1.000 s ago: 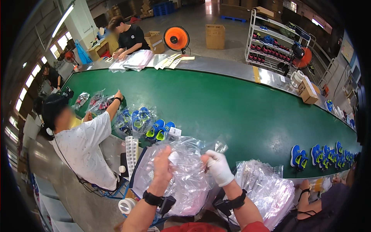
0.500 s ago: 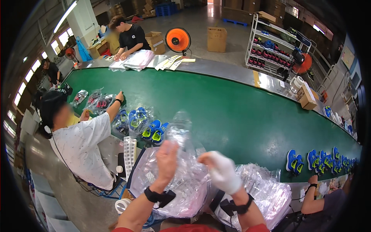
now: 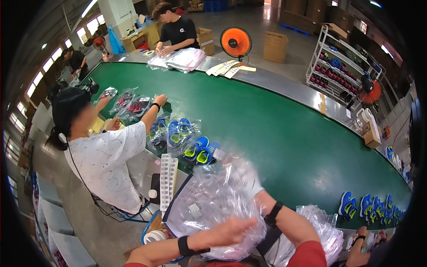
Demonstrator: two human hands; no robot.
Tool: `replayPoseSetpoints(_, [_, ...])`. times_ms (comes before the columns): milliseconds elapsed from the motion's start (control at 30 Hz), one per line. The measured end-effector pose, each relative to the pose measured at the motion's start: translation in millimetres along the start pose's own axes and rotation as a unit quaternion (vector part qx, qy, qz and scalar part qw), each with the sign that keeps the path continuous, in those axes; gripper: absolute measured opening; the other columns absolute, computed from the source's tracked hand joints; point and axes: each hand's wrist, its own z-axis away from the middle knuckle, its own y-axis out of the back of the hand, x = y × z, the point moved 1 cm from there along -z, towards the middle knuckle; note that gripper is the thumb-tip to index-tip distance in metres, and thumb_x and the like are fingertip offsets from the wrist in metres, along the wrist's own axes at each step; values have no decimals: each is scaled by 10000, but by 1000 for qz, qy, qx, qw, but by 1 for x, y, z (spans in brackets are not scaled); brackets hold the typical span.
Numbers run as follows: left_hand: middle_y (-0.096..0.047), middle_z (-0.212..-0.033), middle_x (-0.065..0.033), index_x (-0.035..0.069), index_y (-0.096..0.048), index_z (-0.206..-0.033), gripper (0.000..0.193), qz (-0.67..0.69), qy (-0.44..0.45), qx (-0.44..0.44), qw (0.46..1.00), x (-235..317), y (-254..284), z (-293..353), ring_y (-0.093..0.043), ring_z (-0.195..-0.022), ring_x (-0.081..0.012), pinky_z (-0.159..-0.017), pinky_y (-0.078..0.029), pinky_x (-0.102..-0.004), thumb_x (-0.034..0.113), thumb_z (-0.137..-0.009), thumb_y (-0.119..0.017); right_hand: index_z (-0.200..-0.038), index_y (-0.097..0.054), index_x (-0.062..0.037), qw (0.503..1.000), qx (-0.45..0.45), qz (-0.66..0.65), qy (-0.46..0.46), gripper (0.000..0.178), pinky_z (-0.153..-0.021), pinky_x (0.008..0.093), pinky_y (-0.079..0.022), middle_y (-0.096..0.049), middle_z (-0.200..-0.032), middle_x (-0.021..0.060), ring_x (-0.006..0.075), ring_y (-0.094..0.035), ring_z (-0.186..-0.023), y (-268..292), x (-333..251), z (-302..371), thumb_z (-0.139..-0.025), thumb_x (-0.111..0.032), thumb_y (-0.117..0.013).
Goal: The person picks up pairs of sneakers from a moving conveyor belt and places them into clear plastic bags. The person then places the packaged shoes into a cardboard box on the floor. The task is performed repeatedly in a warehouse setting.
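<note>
Fingers point(image 3: 250, 223) blur, grip unclear, as right hand point(image 3: 245, 173) stretches forward and left hand point(image 3: 231, 231) angles across plastic bags point(image 3: 191, 220).

Two heaps of clear bags point(image 3: 209, 204) sit by the near edge of the table point(image 3: 289, 133). Toward its left end lie one loose blue shoe pair point(image 3: 207, 154), two bagged blue pairs point(image 3: 174, 132), three reddish bagged lots point(image 3: 138, 106). Beyond the far edge stand three fans point(image 3: 235, 42).
</note>
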Motion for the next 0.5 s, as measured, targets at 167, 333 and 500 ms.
replayPoseSetpoints(167, [-594,-734,-162,67,-569,-1023,339,-75,-38,132,988,-40,39,34,-584,-653,-346,-593,-473,-331,-37,-708,-500,-1235,-502,-55,907,-23,-415,71,430,-780,337,-484,-570,-1100,130,258,-584,-909,-13,-33,-25,-835,-204,-551])
replayPoseSetpoints(333, [-531,-739,37,70,-528,-840,112,88,85,471,874,-18,144,64,-485,-576,-22,-454,-381,-183,140,-927,-527,-1161,-511,-22,940,-134,55,309,355,-782,367,-498,-530,-1180,173,299,-594,-949,-40,-66,-9,-823,-121,-554])
replayPoseSetpoints(500, [-504,-675,42,75,-526,-843,124,117,108,696,700,-24,177,112,-435,-500,-9,-392,-356,-209,161,-931,-519,-1168,-518,-17,864,-184,-436,171,345,-730,365,-505,-639,-920,126,316,-631,-792,17,-87,-61,-847,-138,-552])
